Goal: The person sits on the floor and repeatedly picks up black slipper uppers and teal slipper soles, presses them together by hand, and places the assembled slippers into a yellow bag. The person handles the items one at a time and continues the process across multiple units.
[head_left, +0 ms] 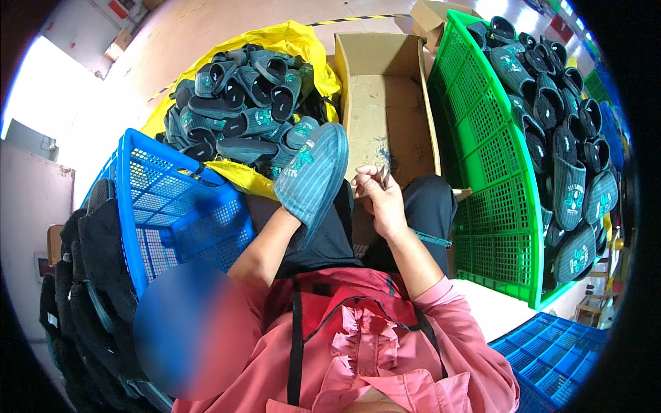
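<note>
My left hand [284, 221] is inserted in the slipper [313, 172], wrist showing at the opening. The upper covers the fingers, so I cannot tell whether they are apart or together. The slipper is held over my lap, tilted, toe directed away from me. Its upper is grey-green and ribbed, with a light green print; the edge of its sole shows on the right side.

My right hand [380, 196] is raised just to the right of the slipper, not touching it. Thumb and fingers are clamped on a small dark tool [387, 172]; its type is too small to confirm. A teal band [432, 239] encircles the right forearm.

Surrounding layout:
- Ahead: an open carton [351, 103], with dark scraps [387, 153] on its bottom near the right hand.
- Ahead, left: a yellow sack [310, 45], opened out around a heap of similar slippers.
- Left: a blue basket [127, 206] with perforated walls, standing beside my left forearm.
- Far left: a stack of black pieces [103, 241], fuzzy on the surface.
- Right: a green basket [489, 172], filled with slippers of the same pattern.
- Lower right: a blue crate [551, 358] with a grid surface.

Dark trousers [430, 203] lie beneath both hands.
</note>
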The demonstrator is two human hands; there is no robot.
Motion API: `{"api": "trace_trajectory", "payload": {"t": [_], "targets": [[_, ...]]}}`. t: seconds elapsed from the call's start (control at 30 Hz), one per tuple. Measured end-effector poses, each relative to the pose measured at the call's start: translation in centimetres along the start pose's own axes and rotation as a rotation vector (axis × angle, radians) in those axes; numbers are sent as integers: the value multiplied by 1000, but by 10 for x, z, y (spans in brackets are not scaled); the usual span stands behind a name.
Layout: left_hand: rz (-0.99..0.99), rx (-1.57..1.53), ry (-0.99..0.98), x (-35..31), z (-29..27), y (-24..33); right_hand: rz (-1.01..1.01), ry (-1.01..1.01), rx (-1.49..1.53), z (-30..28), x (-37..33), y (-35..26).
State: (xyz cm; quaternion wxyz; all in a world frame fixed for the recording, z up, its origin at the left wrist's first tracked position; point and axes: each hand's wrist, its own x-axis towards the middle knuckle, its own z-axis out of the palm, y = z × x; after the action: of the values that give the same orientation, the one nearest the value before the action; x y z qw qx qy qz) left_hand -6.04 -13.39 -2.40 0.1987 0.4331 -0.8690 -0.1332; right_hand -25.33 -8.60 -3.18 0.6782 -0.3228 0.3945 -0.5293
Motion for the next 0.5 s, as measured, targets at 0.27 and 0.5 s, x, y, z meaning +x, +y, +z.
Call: {"api": "trace_trajectory", "payload": {"t": [0.27, 0.5], "targets": [[-10, -1, -145, 7, 8, 28, -100, 55, 7, 17, 0, -25], [237, 309, -126, 2, 35, 35, -1, 157, 22, 2, 4, -17]]}}
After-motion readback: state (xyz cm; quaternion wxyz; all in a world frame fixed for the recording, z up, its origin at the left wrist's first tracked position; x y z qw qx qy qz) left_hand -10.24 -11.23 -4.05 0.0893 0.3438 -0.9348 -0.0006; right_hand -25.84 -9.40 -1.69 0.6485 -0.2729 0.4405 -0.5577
